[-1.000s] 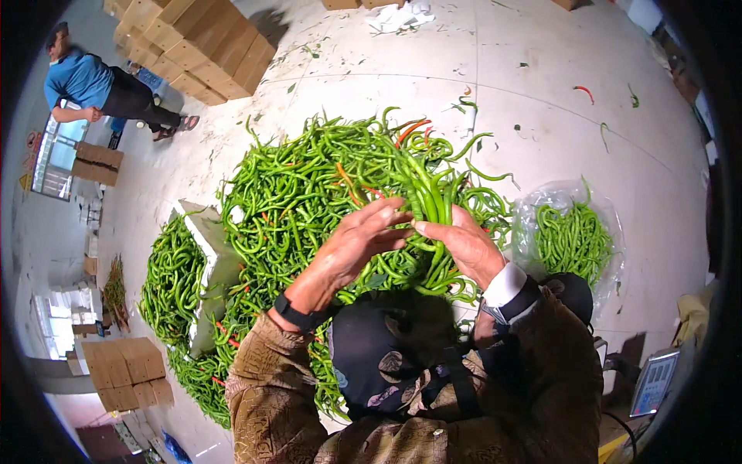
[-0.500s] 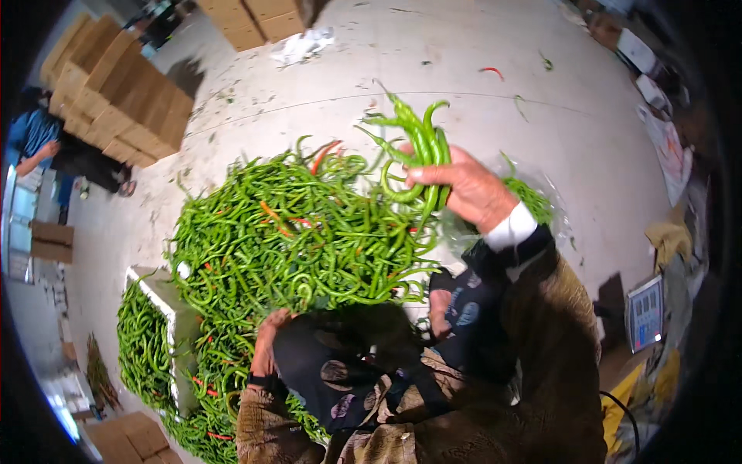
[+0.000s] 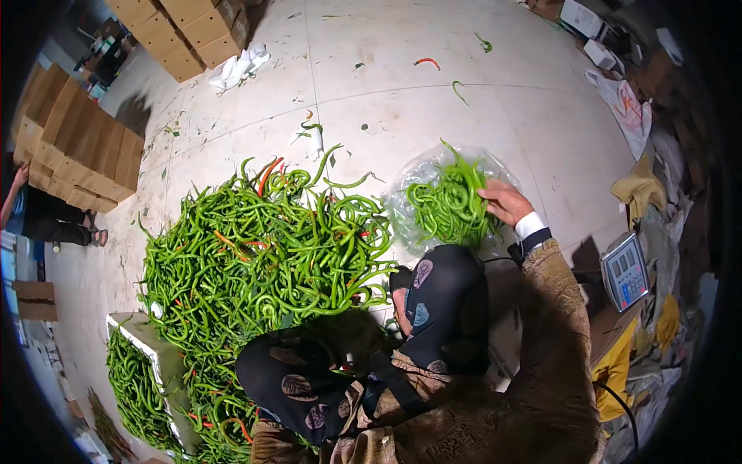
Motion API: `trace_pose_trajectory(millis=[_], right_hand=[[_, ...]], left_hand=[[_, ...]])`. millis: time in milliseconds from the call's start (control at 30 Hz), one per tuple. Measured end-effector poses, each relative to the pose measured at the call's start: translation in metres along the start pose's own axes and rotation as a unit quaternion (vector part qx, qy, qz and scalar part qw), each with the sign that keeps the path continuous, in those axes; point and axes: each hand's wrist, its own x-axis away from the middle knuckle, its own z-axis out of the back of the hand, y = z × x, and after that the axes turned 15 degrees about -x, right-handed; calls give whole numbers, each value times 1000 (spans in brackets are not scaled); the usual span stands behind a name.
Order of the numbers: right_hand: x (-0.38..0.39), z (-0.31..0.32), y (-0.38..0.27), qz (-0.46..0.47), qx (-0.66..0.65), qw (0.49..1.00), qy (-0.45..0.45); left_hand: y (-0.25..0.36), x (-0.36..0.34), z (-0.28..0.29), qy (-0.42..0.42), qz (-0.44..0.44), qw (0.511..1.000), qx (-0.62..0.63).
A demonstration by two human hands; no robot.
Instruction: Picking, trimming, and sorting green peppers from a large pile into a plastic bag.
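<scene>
My right hand (image 3: 506, 203) is at the right side of a heap of long green chili peppers (image 3: 448, 213) lying on a clear plastic bag (image 3: 399, 193). Its fingers are apart and their tips touch the peppers at the heap's edge; none shows in the palm. My left hand is out of sight behind my knee, with only the sleeve (image 3: 272, 442) showing at the lower edge. A large pile of green chili peppers (image 3: 270, 255), with a few red ones among them, spreads over the floor in front of me and to the left.
A white foam box (image 3: 154, 359) full of green peppers stands at the left. Stacked cardboard boxes (image 3: 85, 147) rise at the far left, beside a partly visible person (image 3: 54, 220). On the right are a scale (image 3: 624, 271) and heaped sacks (image 3: 641, 189). Loose peppers (image 3: 427, 62) lie on the floor.
My right hand has moved down and right to the bag, and the bunch of green chili peppers it held now lies on the heap. My left hand has gone out of view. The view has shifted.
</scene>
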Motion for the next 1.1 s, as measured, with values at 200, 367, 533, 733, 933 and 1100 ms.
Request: trace_pose_trajectory(millis=[200,367,533,733,933,1100], right_hand=[[-1,73,41,-108,35,960,255],[48,-48,-32,-63,-58,988,129],[108,-228,-89,-33,-15,998,-56],[136,-327,-64,-156,-9,967,-202],[104,-362,-10,-265,44,936,-229],[71,-379,20,-326,48,921,-206]], left_hand=[[-6,0,-1,-11,-8,1000,-13],[1,-6,12,-39,-66,996,-45],[31,-48,41,-50,-194,968,-147],[79,-94,77,42,-156,981,-109],[100,-157,147,218,-211,923,-235],[97,-217,189,335,-207,831,-393]])
